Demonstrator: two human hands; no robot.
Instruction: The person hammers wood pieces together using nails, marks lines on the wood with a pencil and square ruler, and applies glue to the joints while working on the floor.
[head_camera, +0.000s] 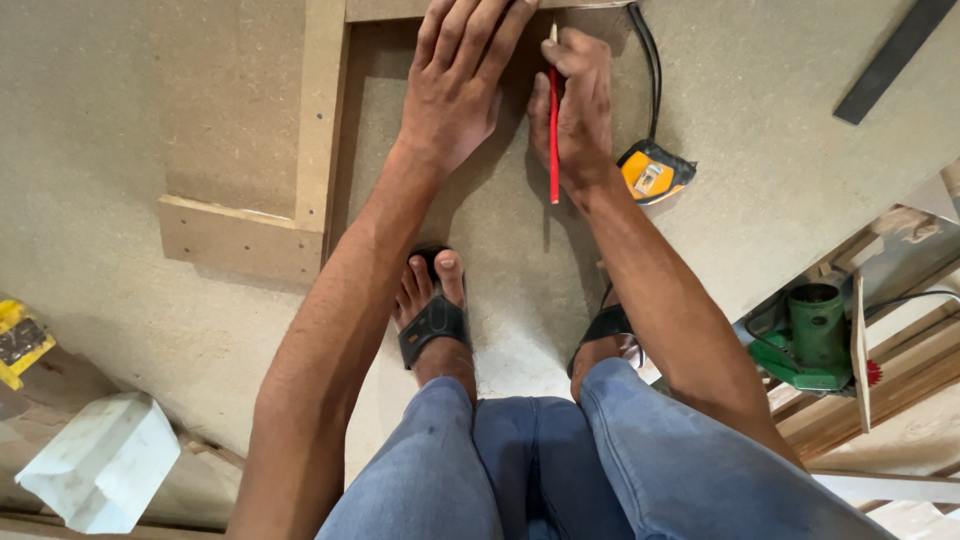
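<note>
My left hand (458, 80) lies flat with fingers spread on a brown fibreboard panel (500, 230), its fingertips at a wooden strip along the top edge. Right beside it, my right hand (578, 105) grips a red pencil (553, 130) held upright, tip up near the strip. The two hands touch side by side. A yellow and black tape measure (652, 172) lies just right of my right wrist. My sandalled feet (432, 315) stand on the board below my hands.
An L-shaped frame of board strips (300, 200) sits to the left. A green power tool (815, 335) rests among timber at the right. A white block (100, 460) lies lower left, a yellow object (18, 340) at the left edge, a dark bar (890, 60) top right.
</note>
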